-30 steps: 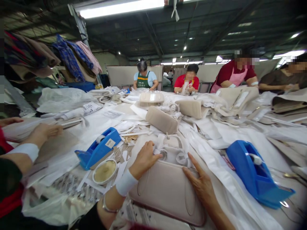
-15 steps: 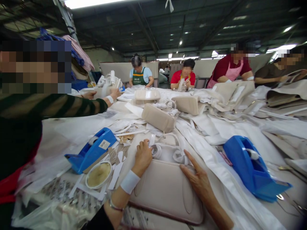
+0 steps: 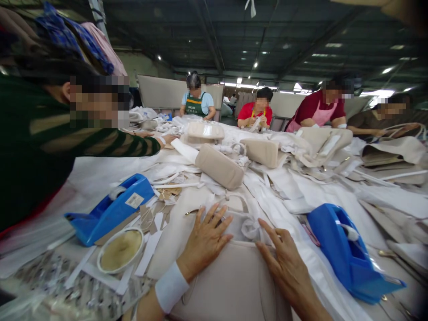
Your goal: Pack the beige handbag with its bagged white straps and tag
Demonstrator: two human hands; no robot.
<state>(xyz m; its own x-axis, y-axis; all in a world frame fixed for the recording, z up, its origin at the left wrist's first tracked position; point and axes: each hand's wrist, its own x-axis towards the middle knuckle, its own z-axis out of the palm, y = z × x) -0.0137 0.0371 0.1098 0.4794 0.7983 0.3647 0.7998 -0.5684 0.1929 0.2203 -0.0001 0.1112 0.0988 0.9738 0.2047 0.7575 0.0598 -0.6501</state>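
A light beige handbag (image 3: 230, 281) lies in front of me, its top edge pointing away and white wrapping (image 3: 250, 228) around its handle fittings. My left hand (image 3: 205, 238) rests over the bag's upper left part, fingers spread. At the upper right edge, my right hand (image 3: 284, 254) touches the bag with its fingers apart. Part of the bag's handle and wrapping is hidden under my left hand. Beyond it, another beige bag (image 3: 220, 166) lies on its side.
Blue tape dispensers stand at left (image 3: 113, 207) and right (image 3: 349, 254). A round tub (image 3: 121, 250) sits at lower left. A co-worker's striped sleeve (image 3: 133, 143) reaches in from the left. Other people work across the table, among bags and white sheets (image 3: 301, 183).
My left hand has opened from its curled hold at the wrapped handle and lies flatter across the bag's top. The co-worker at left has leaned forward and reached farther over the table.
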